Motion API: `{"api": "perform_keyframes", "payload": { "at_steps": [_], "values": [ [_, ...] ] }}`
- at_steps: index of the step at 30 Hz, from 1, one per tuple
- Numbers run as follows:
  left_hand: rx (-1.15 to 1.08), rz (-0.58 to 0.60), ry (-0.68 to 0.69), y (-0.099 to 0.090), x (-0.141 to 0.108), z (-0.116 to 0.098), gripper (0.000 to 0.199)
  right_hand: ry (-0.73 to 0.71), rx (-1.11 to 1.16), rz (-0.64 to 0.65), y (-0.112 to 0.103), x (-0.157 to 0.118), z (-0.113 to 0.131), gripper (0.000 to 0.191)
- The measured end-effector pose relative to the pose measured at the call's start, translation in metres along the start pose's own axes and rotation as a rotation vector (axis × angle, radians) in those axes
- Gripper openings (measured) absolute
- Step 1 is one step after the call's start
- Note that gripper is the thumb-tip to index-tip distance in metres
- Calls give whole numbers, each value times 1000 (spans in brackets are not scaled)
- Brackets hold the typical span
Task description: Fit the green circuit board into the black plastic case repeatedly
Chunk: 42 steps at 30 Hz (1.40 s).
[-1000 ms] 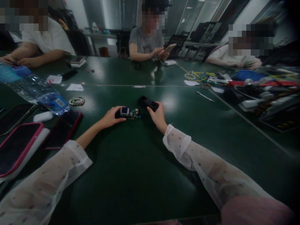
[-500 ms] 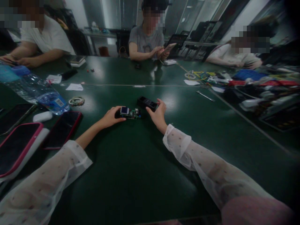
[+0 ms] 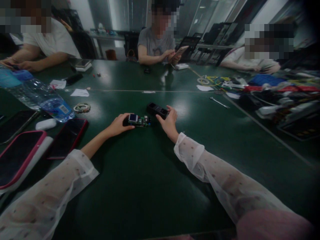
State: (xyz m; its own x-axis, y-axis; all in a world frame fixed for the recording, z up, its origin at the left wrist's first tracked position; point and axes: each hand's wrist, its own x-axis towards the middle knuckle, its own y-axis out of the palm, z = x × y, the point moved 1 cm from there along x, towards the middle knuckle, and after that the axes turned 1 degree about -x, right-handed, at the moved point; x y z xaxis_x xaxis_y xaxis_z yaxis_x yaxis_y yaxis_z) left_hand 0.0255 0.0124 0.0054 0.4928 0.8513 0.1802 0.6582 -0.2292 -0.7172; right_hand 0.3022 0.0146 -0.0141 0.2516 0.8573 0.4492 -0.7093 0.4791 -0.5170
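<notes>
My left hand (image 3: 119,125) is closed on the left end of a green circuit board (image 3: 142,121) that carries a small square display (image 3: 133,117). Its thumb lies along the near edge and the fingers are at the far edge. To the right, my right hand (image 3: 170,121) grips the right end of a black plastic case (image 3: 156,109) between thumb and fingers. The case has cut-outs in its upper face and lies slantwise just beyond the board, a small gap apart from it. The palm side of each hand is hidden.
Left of me are phones (image 3: 67,138), a white earbud case (image 3: 46,124), water bottles (image 3: 56,103) and a coil of wire (image 3: 82,107). A wrench (image 3: 219,102) lies right, near a heap of cables (image 3: 217,80). Several people sit across the green table (image 3: 140,186).
</notes>
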Motion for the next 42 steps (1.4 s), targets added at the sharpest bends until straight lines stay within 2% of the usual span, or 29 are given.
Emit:
{"api": "perform_keyframes", "payload": {
  "at_steps": [10, 16, 20, 24, 27, 30, 34, 37, 42],
  "values": [
    [-3, -1, 4, 0, 0, 3, 61, -43, -59, 44, 1, 1, 0, 53],
    [19, -5, 7, 1, 0, 3, 60, -72, 38, 24, 2, 4, -4, 46],
    [21, -4, 3, 0, 0, 2, 60, -116, 145, 19, -3, -2, 9, 49],
    [24, -14, 10, 2, 1, 4, 60, -255, 241, 106, -12, -13, 32, 53],
    [31, -27, 3, 3, 2, 10, 60, -356, 241, 223, -16, -18, 43, 52],
    [33, -22, 12, 5, 4, 14, 60, -393, 220, 310, -17, -20, 46, 51],
    [18, -25, 26, 6, 4, 16, 61, -413, 210, 353, -15, -19, 45, 50],
    [-13, -56, 2, 7, 2, 14, 73, -438, 184, 363, -15, -18, 44, 50],
    [-100, -124, 54, 8, 1, 12, 102, -464, 126, 252, -14, -17, 42, 52]
  ]
}}
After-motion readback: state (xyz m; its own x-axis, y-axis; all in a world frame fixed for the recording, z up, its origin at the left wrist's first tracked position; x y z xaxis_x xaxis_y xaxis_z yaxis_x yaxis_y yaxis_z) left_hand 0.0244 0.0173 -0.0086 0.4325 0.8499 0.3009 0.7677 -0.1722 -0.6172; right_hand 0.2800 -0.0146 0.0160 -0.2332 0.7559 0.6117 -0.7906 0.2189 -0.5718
